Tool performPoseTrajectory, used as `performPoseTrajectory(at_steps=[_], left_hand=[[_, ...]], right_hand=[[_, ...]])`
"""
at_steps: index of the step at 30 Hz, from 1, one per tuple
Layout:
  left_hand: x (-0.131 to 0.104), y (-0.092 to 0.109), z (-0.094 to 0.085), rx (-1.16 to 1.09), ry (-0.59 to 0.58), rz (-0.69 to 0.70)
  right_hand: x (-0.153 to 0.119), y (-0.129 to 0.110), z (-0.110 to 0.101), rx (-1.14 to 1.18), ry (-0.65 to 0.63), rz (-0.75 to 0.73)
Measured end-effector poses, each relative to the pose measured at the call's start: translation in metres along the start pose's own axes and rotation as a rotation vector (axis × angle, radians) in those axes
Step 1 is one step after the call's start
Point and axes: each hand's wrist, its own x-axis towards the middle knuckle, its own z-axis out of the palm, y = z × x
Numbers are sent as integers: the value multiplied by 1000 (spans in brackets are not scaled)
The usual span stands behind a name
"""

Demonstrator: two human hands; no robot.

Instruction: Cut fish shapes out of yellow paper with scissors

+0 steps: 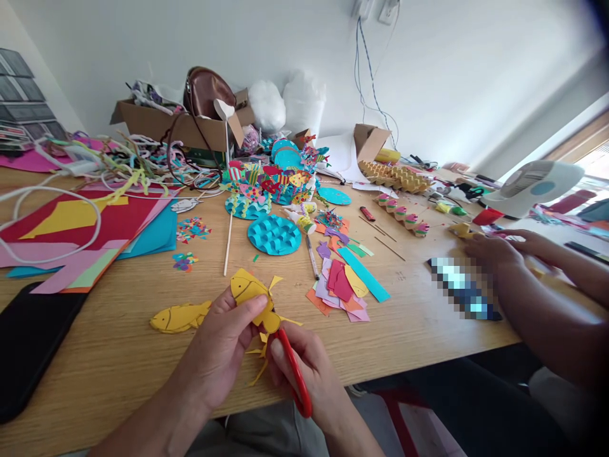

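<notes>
Left hand [214, 349] pinches yellow paper fish [247, 289]; right hand [318, 371] grips scissors [299, 381], blades unclear.

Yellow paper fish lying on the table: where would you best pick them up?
Probably by the head end, coming from the left: these yellow paper fish lie flat, layered, their rounded head end pointing left over open tabletop.

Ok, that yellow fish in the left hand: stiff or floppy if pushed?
Probably light: the yellow fish looks like a flat paper or card cutout. Likely bendy too, so pushing the head end, which sticks out past the thumb of the left hand, could flex it. The pinched part should hold steadier.
</notes>
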Motion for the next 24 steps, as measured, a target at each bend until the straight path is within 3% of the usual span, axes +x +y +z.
performPoseTrajectory(at_steps=[24], left_hand=[[-1,-6,3,-24,9,-1]], right_hand=[[-2,5,1,83,20,-29]])
